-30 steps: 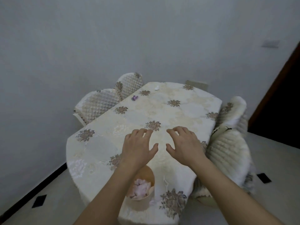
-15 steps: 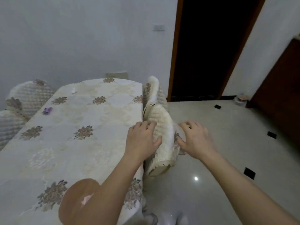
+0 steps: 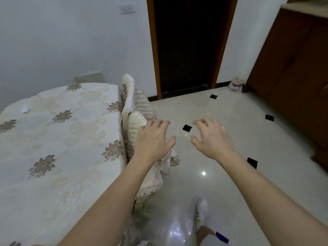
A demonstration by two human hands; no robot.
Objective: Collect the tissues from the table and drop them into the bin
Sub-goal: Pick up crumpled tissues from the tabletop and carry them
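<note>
Tissue point(image 3: 24, 109), a small white crumpled scrap, lies on the desk point(image 3: 74, 174) near its far left edge, well apart from both of my grips. The desk wears a cream cloth with brownish flower bunches. My left grip point(image 3: 152, 141) is open, palm down, fingers spread and relaxed, holding nothing. From my head view it sits in front of the nearer quilted chair point(image 3: 134, 132) tucked against the desk's right side, and I cannot tell whether the fingertips touch the cover. A second quilted chair point(image 3: 140, 102) stands just behind that one. My right grip point(image 3: 211, 137) is beside the left, apart from it, over the glossy floor point(image 3: 230, 110). Its fingers are loosely bent, thumb out, and it too carries nothing. One small black diamond tile point(image 3: 187, 128) shows between the two grips. Beyond, a dark doorway point(image 3: 186, 47) with a brown wooden frame opens in the white wall point(image 3: 71, 41), which carries a switch plate point(image 3: 126, 8) high up. A brown wooden cabinet point(image 3: 292, 68) fills the right side, with a small container point(image 3: 237, 84) on the floor by its corner, too blurred to identify. At the bottom edge I see a white shoe point(image 3: 202, 210).
</note>
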